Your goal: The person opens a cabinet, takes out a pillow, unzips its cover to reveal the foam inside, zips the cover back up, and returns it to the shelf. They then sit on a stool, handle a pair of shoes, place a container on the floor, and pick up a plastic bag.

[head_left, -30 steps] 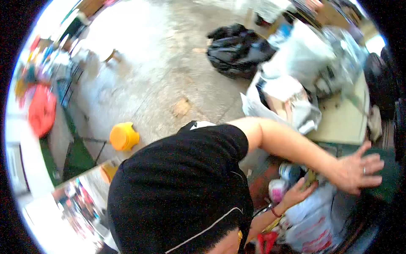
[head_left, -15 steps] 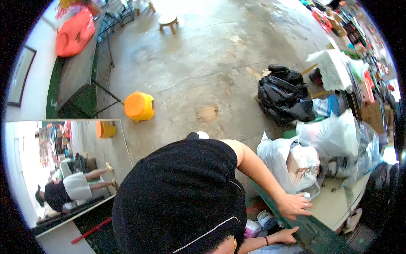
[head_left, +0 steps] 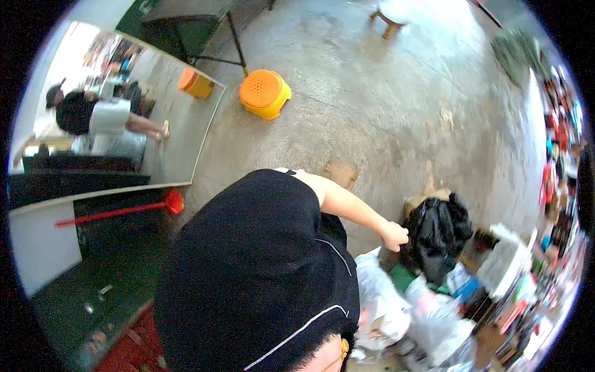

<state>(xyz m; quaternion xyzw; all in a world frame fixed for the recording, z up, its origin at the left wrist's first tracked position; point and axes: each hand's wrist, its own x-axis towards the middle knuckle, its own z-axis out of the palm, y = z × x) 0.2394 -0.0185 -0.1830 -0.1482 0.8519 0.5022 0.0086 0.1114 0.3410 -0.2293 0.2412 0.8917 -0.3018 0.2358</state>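
My left hand is closed at the end of my outstretched arm. Its fingers are curled beside the left edge of a black plastic bag; whether they touch it, and what they hold, if anything, I cannot make out. Below the hand lie a white plastic bag and a second pale, see-through bag. My right hand does not show. My black shirt hides much of the lower middle.
An orange-yellow stool stands on the concrete floor near a large mirror. A red long-handled tool is at the left. A white foam box and mixed goods line the right. A wooden-legged stool stands farther off.
The view has swung round. My left hand was spread above a green surface and is now closed by the black bag. My right hand, seen earlier with a red bracelet, is out of view.
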